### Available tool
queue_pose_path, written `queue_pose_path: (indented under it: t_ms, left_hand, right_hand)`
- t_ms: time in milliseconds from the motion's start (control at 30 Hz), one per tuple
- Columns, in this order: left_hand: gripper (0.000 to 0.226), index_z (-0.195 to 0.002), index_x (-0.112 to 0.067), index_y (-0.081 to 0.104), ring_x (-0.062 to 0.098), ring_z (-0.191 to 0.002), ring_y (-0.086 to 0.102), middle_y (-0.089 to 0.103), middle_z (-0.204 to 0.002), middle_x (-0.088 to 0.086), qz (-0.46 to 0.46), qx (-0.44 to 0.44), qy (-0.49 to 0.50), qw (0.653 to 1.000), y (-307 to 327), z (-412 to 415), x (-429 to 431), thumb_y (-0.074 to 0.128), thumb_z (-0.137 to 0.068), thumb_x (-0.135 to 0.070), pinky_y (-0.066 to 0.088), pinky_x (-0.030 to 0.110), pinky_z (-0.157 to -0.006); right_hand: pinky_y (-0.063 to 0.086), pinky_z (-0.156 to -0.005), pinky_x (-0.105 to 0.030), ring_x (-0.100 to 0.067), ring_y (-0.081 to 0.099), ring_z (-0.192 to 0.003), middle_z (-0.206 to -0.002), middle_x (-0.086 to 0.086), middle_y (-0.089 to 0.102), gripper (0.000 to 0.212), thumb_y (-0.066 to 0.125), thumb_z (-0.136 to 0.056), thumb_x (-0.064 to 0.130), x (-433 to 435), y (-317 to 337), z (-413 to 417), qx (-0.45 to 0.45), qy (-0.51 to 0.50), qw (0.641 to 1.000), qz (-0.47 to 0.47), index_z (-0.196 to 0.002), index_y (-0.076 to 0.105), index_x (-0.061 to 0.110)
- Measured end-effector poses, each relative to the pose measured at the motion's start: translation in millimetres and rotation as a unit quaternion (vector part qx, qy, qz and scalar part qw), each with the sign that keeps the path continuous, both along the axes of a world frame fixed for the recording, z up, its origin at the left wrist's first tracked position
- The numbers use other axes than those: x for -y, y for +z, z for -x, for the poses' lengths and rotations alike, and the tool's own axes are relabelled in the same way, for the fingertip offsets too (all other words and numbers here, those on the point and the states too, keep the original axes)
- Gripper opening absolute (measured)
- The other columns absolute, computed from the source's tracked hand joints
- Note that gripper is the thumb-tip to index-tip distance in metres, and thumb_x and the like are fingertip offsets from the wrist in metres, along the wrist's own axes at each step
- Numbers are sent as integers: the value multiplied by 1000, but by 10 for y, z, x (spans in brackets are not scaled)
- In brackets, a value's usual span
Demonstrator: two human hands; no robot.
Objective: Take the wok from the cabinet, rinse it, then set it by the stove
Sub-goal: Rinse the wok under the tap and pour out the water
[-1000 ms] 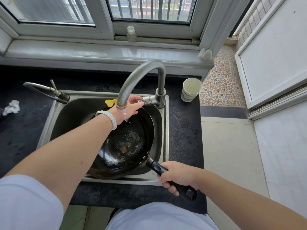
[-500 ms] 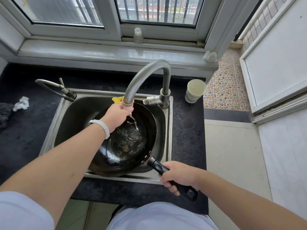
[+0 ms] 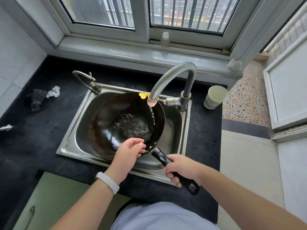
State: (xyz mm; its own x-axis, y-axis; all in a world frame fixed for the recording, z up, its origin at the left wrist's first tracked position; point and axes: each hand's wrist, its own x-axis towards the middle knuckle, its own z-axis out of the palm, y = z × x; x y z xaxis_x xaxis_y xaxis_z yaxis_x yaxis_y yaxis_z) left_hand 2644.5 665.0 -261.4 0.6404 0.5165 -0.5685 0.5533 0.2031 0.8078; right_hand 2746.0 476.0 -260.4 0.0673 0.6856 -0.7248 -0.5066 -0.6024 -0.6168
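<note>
We stood at a black counter (image 3: 41, 140) under a window (image 3: 141, 15), with a steel sink (image 3: 184, 130) set into it. Nearest us, our right hand (image 3: 181, 169) was wrapped tight around the black handle (image 3: 163, 159) of the wok, fingers curled under it; the handle's looped end stuck out past the palm, over the counter's near edge. Our left hand (image 3: 128, 151), with a white band (image 3: 108, 181) on its wrist, hung over the wok's near rim, its fingers loosely spread and half curled, holding nothing; whether they touched the rim we could not tell.

The wok (image 3: 106, 120) sat in the sink, tilted, its near rim over the sink's front edge and its far rim up near the spout. Water had pooled in its dark bottom. A thin stream (image 3: 152, 116) fell from the tap (image 3: 174, 75) onto the wok's right inner wall. Something small and yellow (image 3: 142, 95) showed just left of the spout, behind the far rim.

Further out, a second, slimmer tap (image 3: 86, 81) stood at the sink's back left corner. A pale cup (image 3: 215, 97) rested on the counter to the right of the main tap. On the left lay a dark scrubber (image 3: 36, 100) with a crumpled white scrap (image 3: 54, 92) just beside it. On the window sill stood a small clear bottle (image 3: 165, 39).
</note>
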Motion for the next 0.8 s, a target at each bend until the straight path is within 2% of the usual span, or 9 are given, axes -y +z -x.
queue_pose_path:
  t_ms: [67,200,300,400,467,533,633,733,800]
  left_hand:
    - [16,-98,-14,69,16,-86,68,74,-90,4,-17,5,1,1000,38,88,61,56,-94,-6,54,31,-82]
    - [14,-91,-16,70,14,-76,69,74,-83,2,-54,4,-14,998,149,104,111,57,-93,-13,54,28,-71]
    - [17,-90,-16,70,16,-78,69,75,-87,4,-50,-56,-66,995,95,91,153,60,-93,-30,56,37,-79]
    - [26,-105,-13,66,16,-83,70,73,-92,4,99,-63,-38,992,19,43,233,59,-95,-36,57,40,-83]
    - [29,-115,-6,61,22,-85,70,70,-92,6,215,4,7,977,-6,-14,284,57,-98,-29,56,41,-83]
    - [32,-121,2,55,27,-75,67,67,-91,13,298,89,26,950,-11,-78,292,54,-99,-22,57,44,-78]
    - [33,-126,4,50,27,-73,67,65,-103,19,359,145,51,921,29,-215,242,51,-99,-15,55,44,-72]
    - [28,-123,-9,56,26,-100,70,72,-113,10,412,171,102,889,38,-333,203,47,-97,-4,53,43,-89]
    - [29,-119,-11,59,25,-102,71,74,-108,6,435,180,118,874,39,-357,199,45,-95,0,52,41,-92]
  right_hand:
    - [42,-42,-28,-16,43,-46,-62,-3,50,11,53,-92,1,-51,25,-8,-3,-4,1000,-1,-93,46,10]
    - [41,-41,-26,-15,43,-46,-62,-3,49,15,53,-93,1,-152,89,-47,10,0,1000,-9,-90,42,11]
    - [40,-41,-27,-15,43,-45,-62,-3,49,17,52,-93,0,-227,150,-71,10,-14,1000,-18,-88,42,12]
    - [39,-40,-26,-14,41,-44,-61,-3,49,15,50,-94,-3,-288,214,-86,15,-30,999,-34,-89,44,10]
    - [39,-40,-26,-14,41,-43,-61,-3,48,13,49,-94,-4,-324,257,-98,19,-40,998,-47,-92,46,9]
    - [40,-40,-26,-14,41,-43,-62,-3,48,13,48,-95,-4,-350,292,-112,27,-46,997,-55,-94,47,9]
    - [40,-39,-25,-14,41,-43,-62,-3,47,14,47,-96,-5,-365,331,-128,22,-52,997,-60,-96,46,10]
    - [41,-39,-25,-13,41,-44,-63,-4,48,15,48,-96,-3,-370,341,-123,20,-48,996,-68,-100,44,11]
    - [41,-40,-26,-14,42,-44,-63,-4,49,15,50,-95,-2,-369,337,-124,26,-42,996,-72,-100,44,11]
